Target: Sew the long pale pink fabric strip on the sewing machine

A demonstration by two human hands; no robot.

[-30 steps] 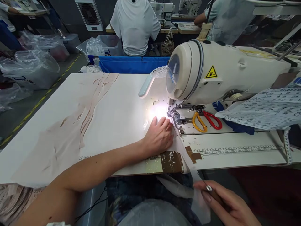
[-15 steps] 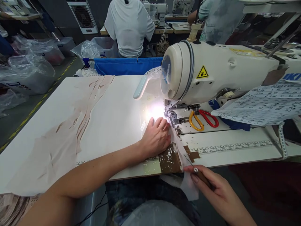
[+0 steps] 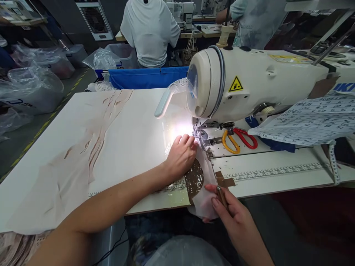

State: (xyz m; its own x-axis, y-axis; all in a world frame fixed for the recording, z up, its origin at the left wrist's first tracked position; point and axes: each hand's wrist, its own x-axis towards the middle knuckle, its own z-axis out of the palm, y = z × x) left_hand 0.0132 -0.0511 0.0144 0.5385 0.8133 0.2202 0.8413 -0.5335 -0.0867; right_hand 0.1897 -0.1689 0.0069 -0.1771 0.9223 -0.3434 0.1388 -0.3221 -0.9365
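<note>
While your left hand (image 3: 181, 158) rests curled fingers on the pale fabric (image 3: 205, 171) just left of the sewing machine (image 3: 257, 83) (whether they pinch it, I cannot tell), your right hand (image 3: 235, 214) grasps the brown-handled tool (image 3: 223, 198) by the fabric's near end, at the surface's (image 3: 135, 129) near edge.

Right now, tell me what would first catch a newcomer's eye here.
The bright glow at the needle area, just beyond the left hand, draws the eye first. Above it looms the cream sewing machine with its yellow warning triangle. Right of the needle, scissors show one yellow and one red handle.
</note>
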